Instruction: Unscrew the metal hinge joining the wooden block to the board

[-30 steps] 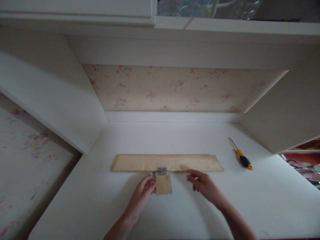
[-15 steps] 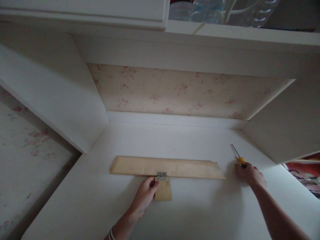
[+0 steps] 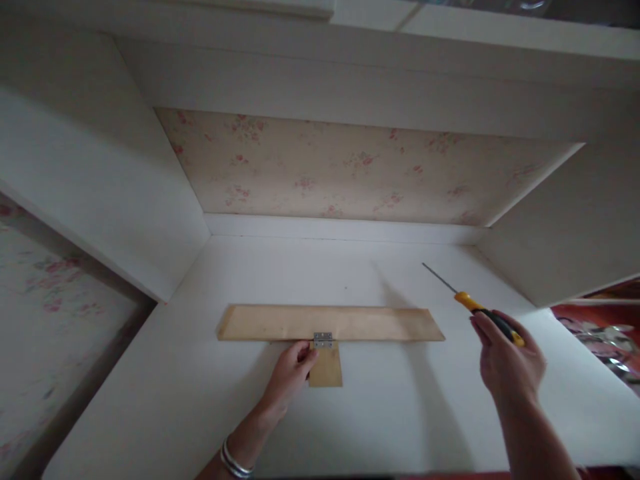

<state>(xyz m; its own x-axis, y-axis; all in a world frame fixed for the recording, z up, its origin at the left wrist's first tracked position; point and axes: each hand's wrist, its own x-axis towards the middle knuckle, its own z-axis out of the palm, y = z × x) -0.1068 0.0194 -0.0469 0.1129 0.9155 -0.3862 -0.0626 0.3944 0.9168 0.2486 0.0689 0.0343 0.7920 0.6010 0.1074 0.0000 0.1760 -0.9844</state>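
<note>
The right hand [image 3: 510,367] has its grip closed around a screwdriver [image 3: 480,312], held up above the bench [image 3: 400,413]. The handle is yellow and black, of smooth plastic, and the thin metal shaft points up and to the left, away from the hand. The fingers wrap the rear part of the handle, and the yellow front part stays free.

The left hand [image 3: 290,373] lies flat on the bench, its grip loose and not closed on anything. Its fingertips touch the left edge of a small wooden piece [image 3: 326,368], pale brown and matte, nearly rectangular. A small silver metal hinge [image 3: 323,340] joins this piece to a long wooden strip [image 3: 330,323] of the same pale wood, which lies across the bench just behind it. On the left wrist sit thin silver bangles [image 3: 235,461].

The bench is white and smooth. Behind it stands a back wall [image 3: 350,167] with faded pink flower paper. I can read no writing or brand on any thing.
</note>
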